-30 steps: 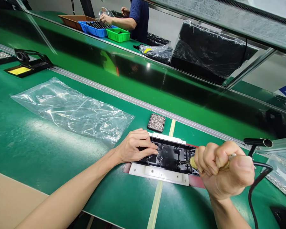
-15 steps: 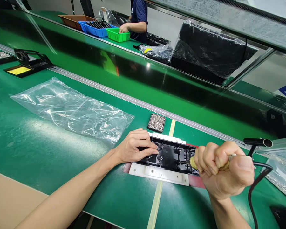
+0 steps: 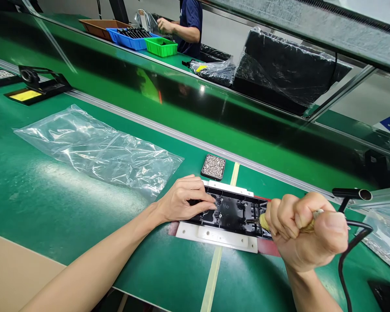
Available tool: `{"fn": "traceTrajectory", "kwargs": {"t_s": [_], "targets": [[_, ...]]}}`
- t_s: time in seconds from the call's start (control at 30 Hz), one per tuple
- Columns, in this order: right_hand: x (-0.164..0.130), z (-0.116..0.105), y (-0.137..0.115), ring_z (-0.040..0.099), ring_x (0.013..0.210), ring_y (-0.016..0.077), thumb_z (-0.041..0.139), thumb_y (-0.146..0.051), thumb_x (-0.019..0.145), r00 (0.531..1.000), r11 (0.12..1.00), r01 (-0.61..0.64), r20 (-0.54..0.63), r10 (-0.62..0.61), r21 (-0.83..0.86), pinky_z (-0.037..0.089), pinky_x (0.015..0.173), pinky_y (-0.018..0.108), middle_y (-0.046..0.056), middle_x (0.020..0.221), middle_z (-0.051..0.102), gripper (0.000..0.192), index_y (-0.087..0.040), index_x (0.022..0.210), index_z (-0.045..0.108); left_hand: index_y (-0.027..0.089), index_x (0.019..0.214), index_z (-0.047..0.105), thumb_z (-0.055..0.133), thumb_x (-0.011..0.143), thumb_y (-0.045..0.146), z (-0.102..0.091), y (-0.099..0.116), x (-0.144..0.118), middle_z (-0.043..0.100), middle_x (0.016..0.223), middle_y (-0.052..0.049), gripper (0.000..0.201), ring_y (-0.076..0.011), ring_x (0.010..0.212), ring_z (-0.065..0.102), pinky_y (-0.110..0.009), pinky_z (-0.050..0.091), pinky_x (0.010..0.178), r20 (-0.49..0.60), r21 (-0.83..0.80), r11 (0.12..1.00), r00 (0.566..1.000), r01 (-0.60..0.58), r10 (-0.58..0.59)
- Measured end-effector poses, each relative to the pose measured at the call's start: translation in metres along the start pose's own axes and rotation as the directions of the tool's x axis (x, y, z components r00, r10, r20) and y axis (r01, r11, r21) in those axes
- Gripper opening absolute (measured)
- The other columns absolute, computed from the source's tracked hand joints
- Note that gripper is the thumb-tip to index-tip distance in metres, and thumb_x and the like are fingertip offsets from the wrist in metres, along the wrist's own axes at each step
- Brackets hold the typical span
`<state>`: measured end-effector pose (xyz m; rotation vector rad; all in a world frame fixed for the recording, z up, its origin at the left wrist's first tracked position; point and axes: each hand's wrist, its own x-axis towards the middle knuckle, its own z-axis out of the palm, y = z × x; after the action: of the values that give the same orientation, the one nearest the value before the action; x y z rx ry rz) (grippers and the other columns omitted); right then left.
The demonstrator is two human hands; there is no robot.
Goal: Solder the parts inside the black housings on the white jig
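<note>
A long black plastic housing (image 3: 231,212) with small posts and ribs lies in a white fixture (image 3: 219,236) on the green bench. My left hand (image 3: 188,200) is closed over its left end, thumb and fingertips down inside it. A soldering iron (image 3: 263,222) with a yellowish grip is held in my right hand (image 3: 307,227), fingers wrapped tight around it. Its thin metal tip points left into the right half of the housing. My right fist hides the housing's right end. A black cord (image 3: 342,255) runs from behind that fist.
Behind the fixture sits a small black tray of metal bits (image 3: 213,167). A clear plastic bag (image 3: 100,149) lies to the left; an iron stand (image 3: 351,193) is at the right. Across the metal rail, a co-worker's hand (image 3: 165,26) is above a green bin (image 3: 161,47).
Across the bench, the co-worker's hand has risen out of the green bin and moved left. My hands, the soldering iron and the housing look almost unmoved.
</note>
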<state>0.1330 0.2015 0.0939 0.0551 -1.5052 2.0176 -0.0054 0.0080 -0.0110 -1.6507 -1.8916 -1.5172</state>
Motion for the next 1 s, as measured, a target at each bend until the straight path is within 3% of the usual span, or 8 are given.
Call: {"fn": "traceTrajectory", "kwargs": {"t_s": [1.0], "targets": [[0.0013, -0.0005, -0.0015, 0.020, 0.037, 0.0069, 0.059, -0.040, 0.095, 1.000, 1.000, -0.010, 0.017, 0.010, 0.001, 0.027, 0.033, 0.016, -0.007, 0.046, 0.026, 0.042, -0.020, 0.062, 0.042, 0.018, 0.097, 0.080, 0.080, 0.098, 0.027, -0.0007, 0.0014, 0.0013, 0.070, 0.075, 0.000, 0.009, -0.0129, 0.066, 0.057, -0.033, 0.037, 0.066, 0.005, 0.009, 1.000, 1.000, -0.008, 0.008]]}}
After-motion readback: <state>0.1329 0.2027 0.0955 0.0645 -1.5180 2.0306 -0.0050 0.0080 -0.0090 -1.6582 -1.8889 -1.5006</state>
